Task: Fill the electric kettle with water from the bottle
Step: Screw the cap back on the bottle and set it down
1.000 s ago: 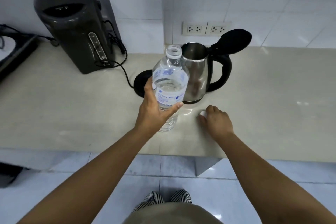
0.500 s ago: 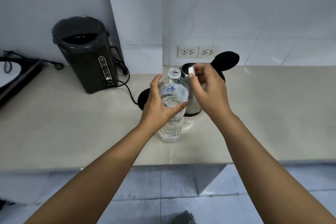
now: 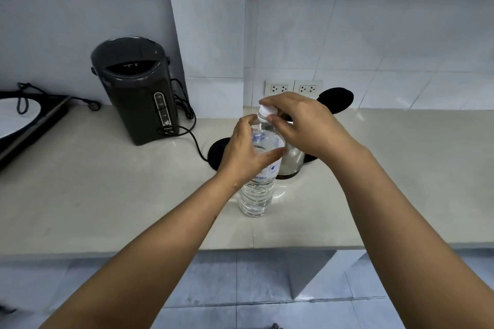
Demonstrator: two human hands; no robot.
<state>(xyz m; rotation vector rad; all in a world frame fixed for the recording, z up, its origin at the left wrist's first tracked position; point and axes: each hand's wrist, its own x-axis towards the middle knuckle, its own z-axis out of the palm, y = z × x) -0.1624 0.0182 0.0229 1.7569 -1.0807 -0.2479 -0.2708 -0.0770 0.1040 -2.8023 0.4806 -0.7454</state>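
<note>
A clear plastic water bottle (image 3: 257, 195) stands upright on the pale counter (image 3: 107, 195), partly filled. My left hand (image 3: 246, 152) is wrapped around its upper body. My right hand (image 3: 302, 125) pinches the white cap (image 3: 266, 111), which sits on the bottle's neck. Just behind the bottle stands the steel electric kettle (image 3: 291, 164), mostly hidden by my right hand; its black lid (image 3: 335, 100) is tipped open. The kettle's round black base (image 3: 217, 153) lies to the left of it.
A dark hot-water dispenser (image 3: 136, 91) with a coiled cord stands at the back left. A black-framed appliance with a white plate (image 3: 16, 120) is at the far left. Two wall sockets (image 3: 292, 87) sit behind the kettle. The counter's front edge (image 3: 160, 250) drops to a tiled floor.
My right hand picked the cap up from the counter, lifted it and set it on the bottle's neck. The camera tilted upward. The bottle stays upright in my left hand.
</note>
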